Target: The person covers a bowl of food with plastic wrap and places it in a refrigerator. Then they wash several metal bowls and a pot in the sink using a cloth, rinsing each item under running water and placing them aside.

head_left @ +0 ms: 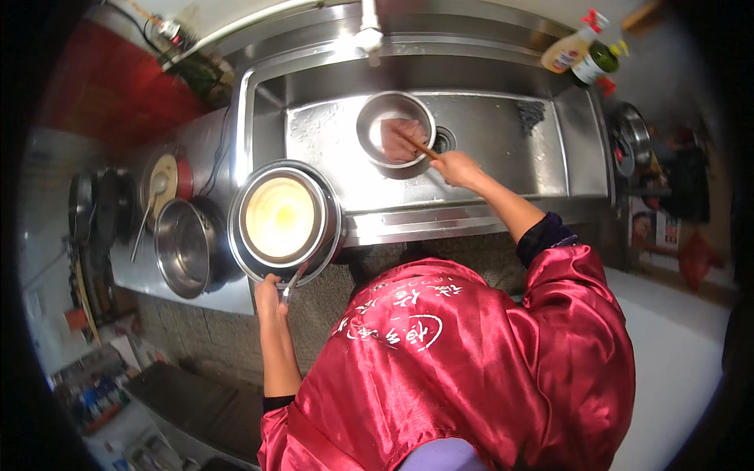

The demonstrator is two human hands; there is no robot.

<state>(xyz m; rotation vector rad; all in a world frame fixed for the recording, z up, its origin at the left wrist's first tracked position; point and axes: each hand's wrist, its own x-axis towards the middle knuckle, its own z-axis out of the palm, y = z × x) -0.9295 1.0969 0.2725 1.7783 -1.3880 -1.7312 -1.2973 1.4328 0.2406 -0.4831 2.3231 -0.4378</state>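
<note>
My right hand [458, 167] reaches into the steel sink [503, 149] and holds wooden chopsticks [416, 144]. Their tips rest on pinkish meat [397, 135] inside a round metal bowl [369, 125] standing in the sink near the drain [444, 140]. My left hand [269, 297] grips the near rim of a wide metal pan [242, 243] held over the sink's left edge. Nested in that pan is a bowl of pale yellow liquid [280, 216]. A red satin garment [471, 361] covers my body.
A faucet [369, 31] hangs over the sink's far side. An empty steel pot [184, 247] and a lidded pot [163, 179] stand on the left counter. Bottles [581, 53] sit at the far right corner, with a metal pot [632, 133] beside the sink.
</note>
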